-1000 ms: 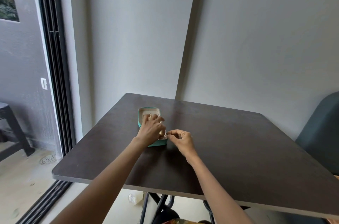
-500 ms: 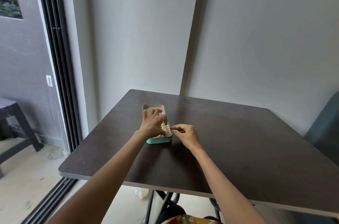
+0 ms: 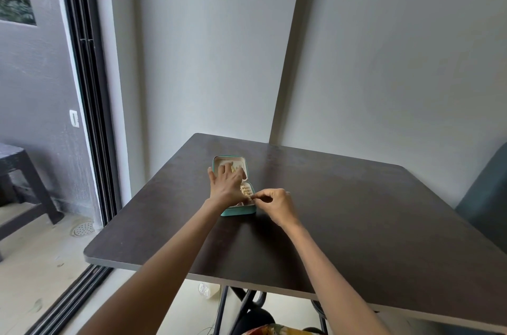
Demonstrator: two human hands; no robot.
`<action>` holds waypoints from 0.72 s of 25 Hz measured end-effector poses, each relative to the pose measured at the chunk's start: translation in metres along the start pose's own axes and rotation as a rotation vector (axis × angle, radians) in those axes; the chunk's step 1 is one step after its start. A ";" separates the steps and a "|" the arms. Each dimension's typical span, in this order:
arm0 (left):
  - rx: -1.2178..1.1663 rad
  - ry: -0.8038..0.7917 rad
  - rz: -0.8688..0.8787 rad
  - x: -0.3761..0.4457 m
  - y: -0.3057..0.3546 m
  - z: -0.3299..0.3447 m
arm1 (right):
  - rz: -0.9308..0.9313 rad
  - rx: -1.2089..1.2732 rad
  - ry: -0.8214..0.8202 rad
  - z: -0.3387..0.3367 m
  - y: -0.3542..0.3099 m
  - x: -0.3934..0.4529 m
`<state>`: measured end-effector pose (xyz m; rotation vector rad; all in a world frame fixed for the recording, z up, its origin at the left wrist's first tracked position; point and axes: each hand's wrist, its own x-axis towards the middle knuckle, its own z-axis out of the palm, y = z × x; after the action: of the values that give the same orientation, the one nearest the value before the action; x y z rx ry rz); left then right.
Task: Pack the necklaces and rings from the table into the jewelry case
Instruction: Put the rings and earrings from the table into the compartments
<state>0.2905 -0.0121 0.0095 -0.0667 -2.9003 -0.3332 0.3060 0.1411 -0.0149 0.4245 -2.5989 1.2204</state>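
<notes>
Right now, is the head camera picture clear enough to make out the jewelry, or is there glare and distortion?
Head view: daylight from the left, dull sheen on the table, wide-angle bowing at edges; jewelry case small, gold contents indistinct.

Single head view, so we share nothing with second camera. We look from above and behind hands (image 3: 247, 192), facing forward and down across desk (image 3: 343, 211) toward wall corner beyond them. Hands at arm's length, mid-frame; wide angle.
</notes>
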 end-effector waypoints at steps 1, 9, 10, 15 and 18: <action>-0.007 -0.004 -0.011 0.000 0.000 0.000 | 0.002 0.007 0.004 0.001 0.001 -0.001; -0.016 -0.025 -0.017 0.003 0.000 0.001 | -0.015 0.012 0.055 0.004 0.003 0.005; -0.028 -0.034 -0.021 0.004 -0.001 0.001 | -0.036 -0.033 0.034 0.005 0.003 0.005; -0.055 -0.080 -0.029 0.006 -0.002 0.001 | -0.124 -0.126 -0.086 0.002 0.002 0.008; -0.049 -0.086 -0.029 0.008 -0.005 -0.004 | -0.127 -0.223 -0.177 -0.005 -0.009 0.015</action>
<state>0.2834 -0.0176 0.0138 -0.0487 -2.9810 -0.4158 0.2955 0.1374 -0.0004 0.6659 -2.7661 0.8765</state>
